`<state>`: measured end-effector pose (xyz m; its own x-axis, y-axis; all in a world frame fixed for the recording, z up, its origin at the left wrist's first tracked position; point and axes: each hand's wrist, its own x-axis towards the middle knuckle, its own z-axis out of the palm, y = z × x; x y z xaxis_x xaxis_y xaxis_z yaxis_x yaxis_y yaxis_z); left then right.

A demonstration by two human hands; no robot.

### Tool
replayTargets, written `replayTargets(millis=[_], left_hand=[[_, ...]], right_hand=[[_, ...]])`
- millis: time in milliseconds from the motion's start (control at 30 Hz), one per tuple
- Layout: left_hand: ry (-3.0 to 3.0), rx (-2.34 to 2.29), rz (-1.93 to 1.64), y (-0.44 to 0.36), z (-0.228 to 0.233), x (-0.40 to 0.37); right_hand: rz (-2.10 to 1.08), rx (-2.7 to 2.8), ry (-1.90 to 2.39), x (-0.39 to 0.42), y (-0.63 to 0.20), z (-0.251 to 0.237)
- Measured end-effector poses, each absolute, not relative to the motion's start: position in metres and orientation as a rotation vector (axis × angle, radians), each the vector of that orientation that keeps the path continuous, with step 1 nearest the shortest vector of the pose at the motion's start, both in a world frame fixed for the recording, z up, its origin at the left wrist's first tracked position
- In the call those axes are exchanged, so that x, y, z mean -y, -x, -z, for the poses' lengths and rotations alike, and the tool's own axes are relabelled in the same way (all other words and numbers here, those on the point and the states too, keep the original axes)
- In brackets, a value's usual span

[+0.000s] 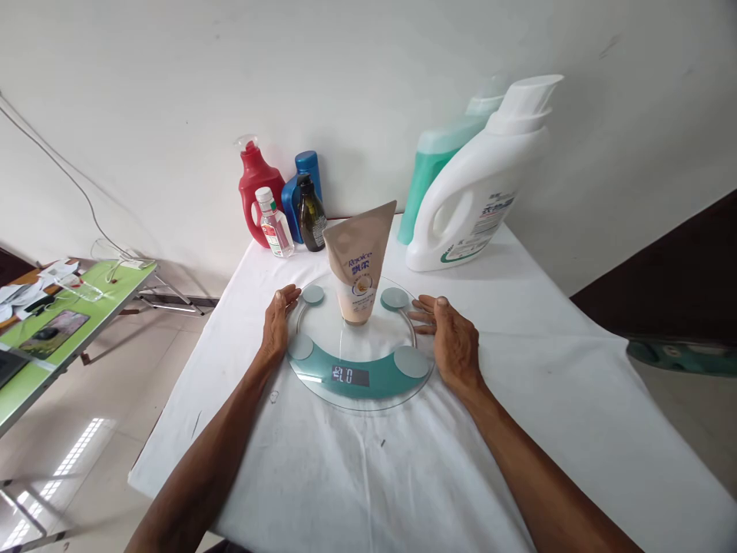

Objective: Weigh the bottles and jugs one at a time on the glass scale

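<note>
A round glass scale (368, 346) with a teal band and a lit display (350, 375) lies on the white-covered table. Upright on its glass, cap down, stands a beige Rejoice tube (360, 265). My left hand (279, 321) rests at the scale's left edge, fingers stretched along the rim, thumb up. At the opposite edge, my right hand (452, 334) has its fingers extended toward the rim and its thumb raised. Neither hand is wrapped around anything; whether the fingertips press on the glass, I cannot tell.
Back left on the table (535, 384) are a red bottle (259, 184), a clear bottle (276, 226), a blue bottle (292, 207) and a dark pump bottle (312, 215). Back right stand a white detergent jug (480, 184) and a green bottle (426, 169). A green desk (92, 307) is farther left.
</note>
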<state>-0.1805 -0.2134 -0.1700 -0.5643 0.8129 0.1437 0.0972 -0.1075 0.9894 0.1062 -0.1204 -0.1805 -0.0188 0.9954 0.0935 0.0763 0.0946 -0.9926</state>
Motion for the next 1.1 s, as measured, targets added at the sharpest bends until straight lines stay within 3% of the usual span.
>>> replayTargets(millis=[1100], left_hand=[[-1.054,-1.770,-1.713,0.1762,0.1667,0.2134]], right_hand=[[-1.145,1.323,1.177,0.1234,-0.1072,0.1772]])
